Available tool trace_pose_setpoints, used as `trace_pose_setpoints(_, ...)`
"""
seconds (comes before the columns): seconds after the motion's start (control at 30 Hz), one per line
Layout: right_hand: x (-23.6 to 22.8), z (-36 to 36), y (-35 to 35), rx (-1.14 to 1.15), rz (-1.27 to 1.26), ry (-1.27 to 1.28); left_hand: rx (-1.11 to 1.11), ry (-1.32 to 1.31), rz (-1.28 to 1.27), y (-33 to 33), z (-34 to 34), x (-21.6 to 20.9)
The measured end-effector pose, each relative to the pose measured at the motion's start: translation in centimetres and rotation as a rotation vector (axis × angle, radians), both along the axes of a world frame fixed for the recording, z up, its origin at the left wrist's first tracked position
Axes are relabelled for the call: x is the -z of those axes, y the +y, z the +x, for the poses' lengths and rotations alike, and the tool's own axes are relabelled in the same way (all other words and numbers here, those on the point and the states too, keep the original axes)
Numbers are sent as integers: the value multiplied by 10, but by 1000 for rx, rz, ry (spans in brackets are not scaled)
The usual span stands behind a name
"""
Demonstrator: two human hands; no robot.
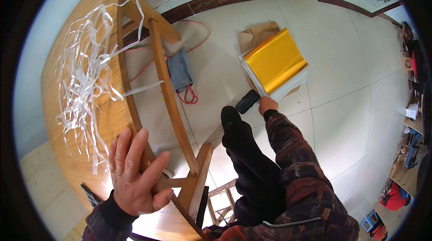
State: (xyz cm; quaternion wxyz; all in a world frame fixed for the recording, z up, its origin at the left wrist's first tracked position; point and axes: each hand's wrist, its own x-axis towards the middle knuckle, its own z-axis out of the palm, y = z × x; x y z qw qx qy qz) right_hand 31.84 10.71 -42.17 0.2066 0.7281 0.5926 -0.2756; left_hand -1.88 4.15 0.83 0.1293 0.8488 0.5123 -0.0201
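Reaching down toward the floor, the right hand (268,104) sits at three o'clock, at the near corner of the stack of paper (253,79), which lies at two o'clock with a shiny gold sheet (275,61) on top. Its fingers look curled, mostly hidden — I cannot tell whether they grip the edge or only touch it.

The left hand (139,173), toward eight o'clock, is wide open, fingers spread and thumb out, with nothing in it. It is by the edge of the wooden table (67,151); whether it touches the wood is unclear.

Beyond its fingertips, at ten o'clock — a tangle of white plastic strips (85,88) lies on the tabletop.
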Motion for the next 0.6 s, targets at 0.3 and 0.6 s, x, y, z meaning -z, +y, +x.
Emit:
trace_pose_setpoints(0.3, -1, -67, -27, 60, 9, 333, 0, -15, 20, 1, 4, 1)
trace_pose_setpoints(0.6, 53, -80, -47, 327, -143, 582, -4, -17, 19, -3, 3, 3)
